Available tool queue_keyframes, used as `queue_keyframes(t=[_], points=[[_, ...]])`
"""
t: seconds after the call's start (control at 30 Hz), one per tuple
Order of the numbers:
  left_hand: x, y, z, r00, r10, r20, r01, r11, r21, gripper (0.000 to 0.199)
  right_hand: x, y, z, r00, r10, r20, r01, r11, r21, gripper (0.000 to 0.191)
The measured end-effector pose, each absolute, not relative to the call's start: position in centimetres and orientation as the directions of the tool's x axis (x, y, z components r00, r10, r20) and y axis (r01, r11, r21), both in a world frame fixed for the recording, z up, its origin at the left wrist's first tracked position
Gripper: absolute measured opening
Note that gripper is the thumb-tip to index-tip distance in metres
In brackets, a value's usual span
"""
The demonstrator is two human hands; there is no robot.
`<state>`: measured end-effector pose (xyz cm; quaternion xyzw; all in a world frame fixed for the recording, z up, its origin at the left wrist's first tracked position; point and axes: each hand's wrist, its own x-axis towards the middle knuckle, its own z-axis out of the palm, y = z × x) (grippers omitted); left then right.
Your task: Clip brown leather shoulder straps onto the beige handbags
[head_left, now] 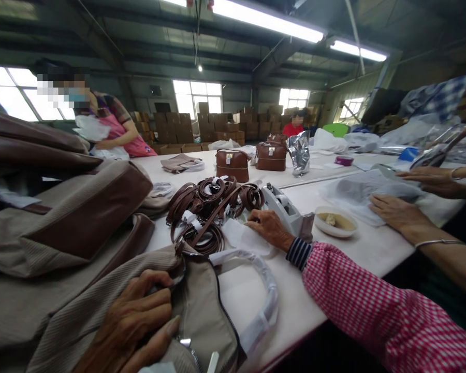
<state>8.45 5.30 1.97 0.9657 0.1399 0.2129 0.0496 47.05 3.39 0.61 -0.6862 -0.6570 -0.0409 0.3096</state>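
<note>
Here, the left hand point(128, 321) grips the zippered edge of a beige ribbed-fabric handbag point(204, 311), its fingers curled closed on the fabric, at the near side of the white tabletop point(252, 305). The right hand point(266, 228), from a pink checked sleeve point(365, 305), lies with fingers loosely spread on a white paper sheet point(243, 235), just beside a tape dispenser point(283, 207) and near coiled brown leather straps point(213, 207). A co-worker's hands point(398, 212) rest well apart, at right.
</note>
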Motion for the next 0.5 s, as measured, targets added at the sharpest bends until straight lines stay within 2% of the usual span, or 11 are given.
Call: queue_keyframes(t=[0.1, 0.3, 0.4, 0.5], points=[[8.8, 5.3, 2.2, 0.895, 0.317, 0.312, 0.254, -0.94, 0.227, 0.03, 46.7, 3.5, 0.6, 0.101, 0.88, 0.464, 0.934, 0.076, -0.348, 0.007], [9.0, 5.4, 2.2, 0.907, 0.288, 0.306, 0.203, -0.938, 0.28, 0.033, 46.2, 1.4, 2.0, 0.129, 0.855, 0.503, 0.938, 0.06, -0.341, 0.014], [9.0, 5.4, 2.2, 0.905, 0.278, 0.323, 0.198, -0.945, 0.259, 0.033, 46.6, -1.9, 2.7, 0.155, 0.862, 0.482, 0.904, 0.074, -0.422, 0.02], [9.0, 5.5, 2.3, 0.899, 0.286, 0.332, 0.224, -0.951, 0.213, 0.031, 47.4, -5.6, 2.9, 0.198, 0.896, 0.398, 0.858, 0.038, -0.512, 0.022]])
